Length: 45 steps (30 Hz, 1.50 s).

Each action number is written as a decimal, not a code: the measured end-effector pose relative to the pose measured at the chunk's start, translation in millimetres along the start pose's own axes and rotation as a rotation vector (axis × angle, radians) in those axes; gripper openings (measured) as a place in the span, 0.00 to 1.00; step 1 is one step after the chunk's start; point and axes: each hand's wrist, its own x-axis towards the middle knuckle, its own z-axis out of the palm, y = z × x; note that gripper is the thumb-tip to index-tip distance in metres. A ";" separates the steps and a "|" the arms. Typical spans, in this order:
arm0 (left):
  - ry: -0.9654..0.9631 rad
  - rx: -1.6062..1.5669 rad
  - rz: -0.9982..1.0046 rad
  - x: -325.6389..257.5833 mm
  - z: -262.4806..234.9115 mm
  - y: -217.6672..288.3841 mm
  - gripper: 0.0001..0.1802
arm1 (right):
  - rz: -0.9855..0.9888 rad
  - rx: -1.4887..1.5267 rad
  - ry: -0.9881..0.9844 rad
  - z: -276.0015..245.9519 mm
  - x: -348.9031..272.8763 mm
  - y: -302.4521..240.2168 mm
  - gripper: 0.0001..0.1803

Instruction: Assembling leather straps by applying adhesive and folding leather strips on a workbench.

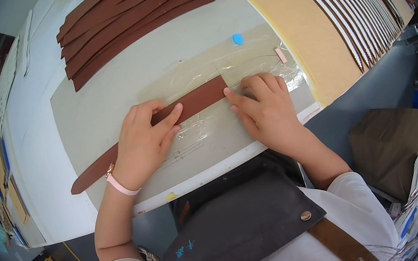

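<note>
A long brown leather strip (205,98) lies slantwise on a grey board covered in part by clear film (196,132). One end is pointed at the lower left; the other is cut straight. My left hand (140,137), with a pink band at the wrist, rests across the strip, thumb on top and fingers bent over its far edge. At the straight end, my right hand (267,109) touches the corner with a fingertip. Its thumb and fingers are apart, with nothing seen between them. Thin drawn lines show on the board under the film.
A pile of brown leather strips (140,20) lies at the far side. A blue blob (238,39) and a small pink piece (281,55) sit on the board. Rows of white-edged dark strips (346,4) cover a tan board at right. A brown box (391,150) stands below the table.
</note>
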 end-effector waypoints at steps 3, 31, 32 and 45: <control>0.063 0.006 -0.018 -12.3 -3.6 -3.1 0.18 | 0.005 -0.014 -0.020 -0.6 0.6 -1.4 0.21; 0.041 0.077 0.114 -25.5 -4.0 -1.8 0.22 | 0.034 -0.098 -0.034 1.3 -2.6 -11.8 0.21; 0.031 0.092 0.124 -25.4 -4.9 -1.7 0.23 | 0.036 -0.100 -0.037 0.2 -1.8 -12.6 0.20; 0.032 0.098 0.100 -28.8 -8.5 -1.5 0.25 | 0.354 -0.105 -0.084 -19.9 67.3 44.1 0.16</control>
